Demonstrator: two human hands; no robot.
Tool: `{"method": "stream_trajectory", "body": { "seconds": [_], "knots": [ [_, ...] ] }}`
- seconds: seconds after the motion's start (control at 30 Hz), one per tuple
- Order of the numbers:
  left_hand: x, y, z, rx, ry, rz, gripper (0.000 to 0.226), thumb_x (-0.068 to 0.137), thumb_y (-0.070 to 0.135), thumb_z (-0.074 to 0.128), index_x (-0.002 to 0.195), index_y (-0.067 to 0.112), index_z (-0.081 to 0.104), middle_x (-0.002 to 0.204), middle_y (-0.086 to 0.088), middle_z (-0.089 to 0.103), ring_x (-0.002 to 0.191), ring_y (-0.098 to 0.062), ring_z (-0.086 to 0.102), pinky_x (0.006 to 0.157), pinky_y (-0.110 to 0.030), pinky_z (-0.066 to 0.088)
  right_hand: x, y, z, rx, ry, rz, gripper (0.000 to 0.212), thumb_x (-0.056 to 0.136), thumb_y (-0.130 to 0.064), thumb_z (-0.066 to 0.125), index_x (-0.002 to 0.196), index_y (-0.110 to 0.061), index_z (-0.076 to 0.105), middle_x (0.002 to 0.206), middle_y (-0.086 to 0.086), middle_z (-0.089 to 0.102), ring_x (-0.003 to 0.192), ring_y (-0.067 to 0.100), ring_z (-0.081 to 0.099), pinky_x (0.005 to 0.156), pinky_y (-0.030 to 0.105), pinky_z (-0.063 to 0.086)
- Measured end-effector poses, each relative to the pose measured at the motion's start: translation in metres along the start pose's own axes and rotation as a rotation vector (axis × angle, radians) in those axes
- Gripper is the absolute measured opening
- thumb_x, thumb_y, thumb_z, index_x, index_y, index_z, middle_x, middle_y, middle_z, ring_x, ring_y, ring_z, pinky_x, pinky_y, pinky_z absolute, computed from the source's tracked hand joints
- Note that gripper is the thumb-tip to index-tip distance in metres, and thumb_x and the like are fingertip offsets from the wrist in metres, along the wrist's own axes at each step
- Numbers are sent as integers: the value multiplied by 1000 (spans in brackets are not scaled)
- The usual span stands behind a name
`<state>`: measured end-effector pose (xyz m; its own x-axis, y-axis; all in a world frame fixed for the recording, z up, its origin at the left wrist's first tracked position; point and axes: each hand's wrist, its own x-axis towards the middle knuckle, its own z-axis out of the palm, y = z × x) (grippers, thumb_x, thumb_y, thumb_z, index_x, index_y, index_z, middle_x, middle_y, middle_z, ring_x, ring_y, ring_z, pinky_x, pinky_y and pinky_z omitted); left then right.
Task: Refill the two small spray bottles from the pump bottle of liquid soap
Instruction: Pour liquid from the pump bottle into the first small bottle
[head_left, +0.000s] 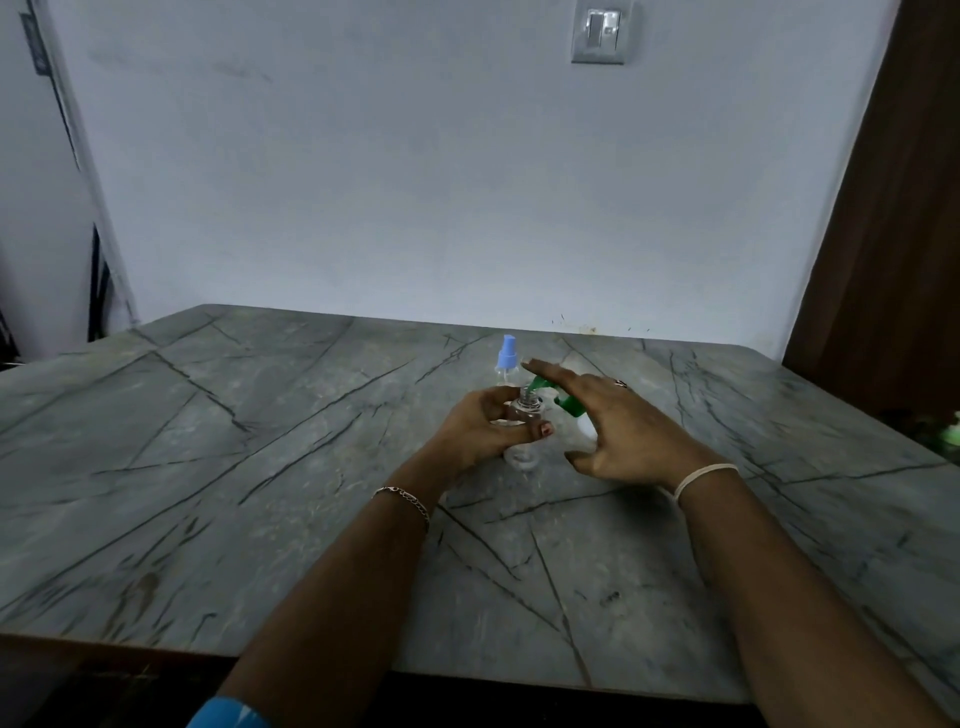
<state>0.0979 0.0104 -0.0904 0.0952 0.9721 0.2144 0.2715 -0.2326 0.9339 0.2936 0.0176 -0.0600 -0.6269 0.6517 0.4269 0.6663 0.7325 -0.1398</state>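
A small clear spray bottle (522, 415) with its cap off stands near the middle of the tabletop (260, 467), its threaded neck open to the air. The left hand (488, 426) is wrapped around its body, thumb across the front, most likely to hold it steady under the spout. Just at its 3 o'clock is the pump bottle (571, 415), whose pale body is largely hidden; its green pump head (550, 397) points its spout down at the open neck. The right hand (618, 426) lies flat on top of the pump head with fingers spread, not closed around anything, index finger stretched forward along the spout. That reads as a press to send soap into the bottle, so the first refill seems under way. No soap stream can be made out, and how full the bottle is cannot be told.

At 12 o'clock from the open bottle, close behind it, stands the second spray bottle (506, 364), clear with a blue spray top still on, so it appears not yet filled. It sits near the right fingertips and could be knocked. The removed cap is not visible. At the far 3 o'clock edge of the tabletop a blurred green and white object (953, 426) cannot be identified. A wall with a light switch (600, 31) rises behind.
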Motion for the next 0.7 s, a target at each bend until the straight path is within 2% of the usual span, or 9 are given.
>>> {"method": "stream_trajectory", "body": {
  "seconds": [0.1, 0.2, 0.3, 0.5, 0.6, 0.7],
  "knots": [
    [-1, 1, 1, -14, -1, -5, 55, 70, 29, 82, 119, 20, 60, 108, 2, 71, 102, -12, 66, 98, -40, 50, 1, 0, -1, -47, -37, 13, 113, 76, -11, 70, 137, -64, -8, 114, 2, 56, 101, 17, 49, 81, 30, 46],
    [0, 0, 1, -14, 9, -7, 62, 69, 29, 83, 123, 16, 58, 109, 2, 71, 102, -10, 66, 98, -38, 50, 4, 1, 3, -19, -22, 31, 110, 75, 3, 61, 136, -65, -1, 117, 2, 55, 101, 17, 49, 81, 27, 43],
    [1, -1, 1, -10, 11, -2, 63, 67, 30, 84, 123, 15, 59, 108, 2, 72, 102, -10, 66, 97, -39, 51, 5, 3, 6, 24, -6, 47, 95, 74, 5, 60, 137, -51, 17, 119, 0, 55, 100, 15, 48, 80, 26, 40],
    [2, -4, 1, -66, -3, 10, 50, 66, 26, 86, 111, 19, 65, 104, 0, 73, 101, -16, 68, 98, -42, 50, 9, -2, 9, 48, 74, 8, 75, 75, 3, 63, 130, -37, 30, 123, -2, 55, 101, 13, 49, 85, 31, 45],
    [2, -4, 1, -64, 6, 0, 52, 66, 26, 86, 113, 18, 65, 104, 0, 73, 101, -15, 68, 98, -42, 50, 11, -2, 10, 30, 92, 14, 76, 75, 2, 64, 128, -39, 28, 121, 0, 56, 104, 16, 51, 89, 36, 49],
    [1, -4, 1, -50, 4, -4, 60, 67, 30, 85, 120, 15, 62, 107, -1, 72, 102, -15, 67, 98, -43, 50, 10, 0, 12, -11, 81, 15, 86, 74, 0, 62, 132, -49, 21, 116, 3, 57, 100, 20, 52, 85, 40, 50]
  ]
}}
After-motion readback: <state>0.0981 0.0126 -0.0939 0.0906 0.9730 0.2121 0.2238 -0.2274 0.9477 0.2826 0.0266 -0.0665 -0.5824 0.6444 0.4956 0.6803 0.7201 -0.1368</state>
